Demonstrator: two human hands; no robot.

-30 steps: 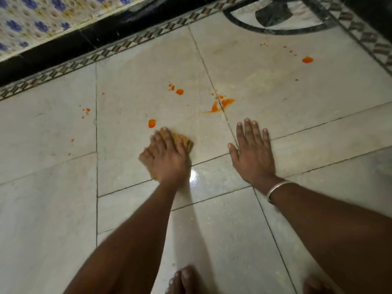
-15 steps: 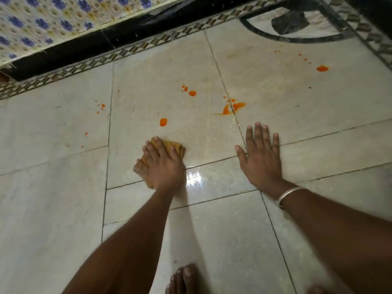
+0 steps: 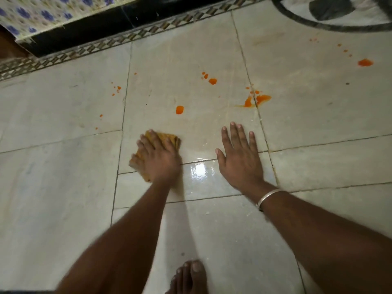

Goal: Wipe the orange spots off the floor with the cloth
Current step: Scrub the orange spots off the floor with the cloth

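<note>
A folded yellow-brown cloth (image 3: 167, 137) lies on the pale tiled floor (image 3: 63, 187). My left hand (image 3: 158, 160) lies on top of the cloth with fingers spread, pressing it down. Just beyond the cloth is one orange spot (image 3: 179, 109). Farther off are an orange drop group (image 3: 212, 81), an orange smear (image 3: 257, 100) on a grout line, an orange blot (image 3: 365, 62) at far right, and tiny orange specks (image 3: 116, 89) at left. To the cloth's right, my right hand (image 3: 239, 158) rests flat on the floor, fingers straight.
A wet, shiny patch (image 3: 199, 169) lies between my hands. My bare foot (image 3: 188, 276) stands at the bottom edge. A patterned border strip (image 3: 148, 32) and black skirting (image 3: 84, 24) under a flowered wall run along the top left. A dark inlay ring (image 3: 318, 26) is at top right.
My left hand has drawn the cloth back toward me and leftward, away from the nearest orange spot. My right hand has shifted left across the grout line.
</note>
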